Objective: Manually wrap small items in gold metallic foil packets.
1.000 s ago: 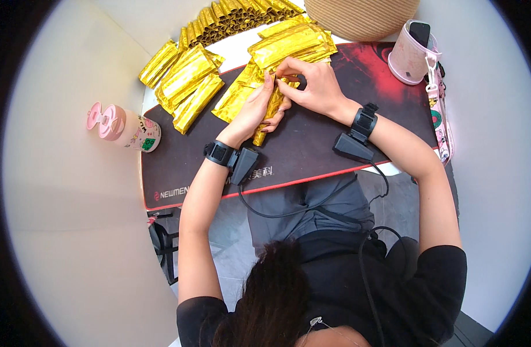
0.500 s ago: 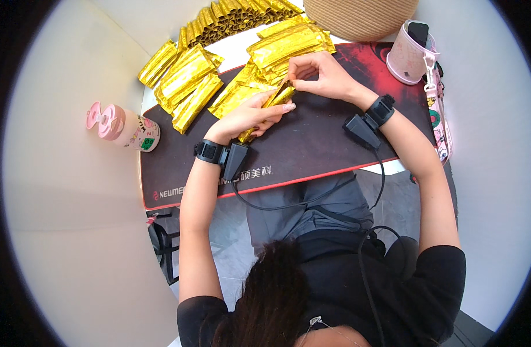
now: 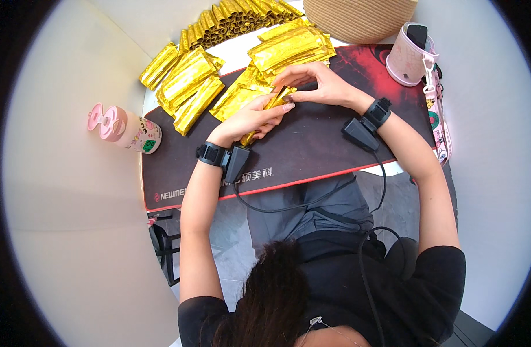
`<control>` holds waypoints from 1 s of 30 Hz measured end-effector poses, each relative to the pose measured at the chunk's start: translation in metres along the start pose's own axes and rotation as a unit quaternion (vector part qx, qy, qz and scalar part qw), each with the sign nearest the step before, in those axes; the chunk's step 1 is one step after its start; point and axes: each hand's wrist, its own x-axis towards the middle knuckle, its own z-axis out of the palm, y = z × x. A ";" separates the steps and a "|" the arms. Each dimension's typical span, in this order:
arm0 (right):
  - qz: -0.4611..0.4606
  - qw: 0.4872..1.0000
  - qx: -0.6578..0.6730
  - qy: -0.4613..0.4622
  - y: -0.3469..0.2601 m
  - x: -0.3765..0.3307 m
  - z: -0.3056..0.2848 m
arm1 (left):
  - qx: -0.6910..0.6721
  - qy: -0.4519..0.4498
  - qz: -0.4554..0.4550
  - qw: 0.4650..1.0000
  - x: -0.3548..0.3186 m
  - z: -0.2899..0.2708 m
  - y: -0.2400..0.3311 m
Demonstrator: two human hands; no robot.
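Both hands have drawn closer since half a second ago, meeting over the gold packet (image 3: 269,113) at the upper middle of the frame. Left hand (image 3: 251,118) lies along it, fingers pressed together; right hand (image 3: 317,84) pinches its upper end. A firm, even grip probably keeps the foil from creasing. It rests on a dark desk mat (image 3: 312,150) with red edging, gold packet piles (image 3: 187,84) at upper left, pale floor around.

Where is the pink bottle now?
In the head view the pink bottle lies on the person's left, just off the left edge of the dark mat, below the gold packets.
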 end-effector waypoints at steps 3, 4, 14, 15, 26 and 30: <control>-0.029 0.999 -0.014 0.001 0.002 0.001 0.005 | -0.002 0.005 0.003 1.000 0.000 -0.001 -0.001; 0.001 0.999 0.051 0.015 0.004 0.001 0.008 | 0.004 0.004 0.004 1.000 0.000 -0.001 -0.001; 0.035 0.988 0.142 0.049 0.026 0.004 0.015 | 0.017 0.010 0.018 1.000 0.004 0.000 -0.003; 0.035 0.988 0.142 0.049 0.025 0.004 0.016 | 0.011 -0.007 0.024 1.000 0.003 -0.001 -0.003; 0.080 0.958 0.262 0.081 0.019 0.001 0.018 | -0.085 -0.036 0.060 0.994 0.003 -0.005 -0.002; 0.067 0.956 0.280 0.061 0.021 -0.002 0.010 | -0.096 -0.053 0.067 0.992 0.002 -0.003 0.003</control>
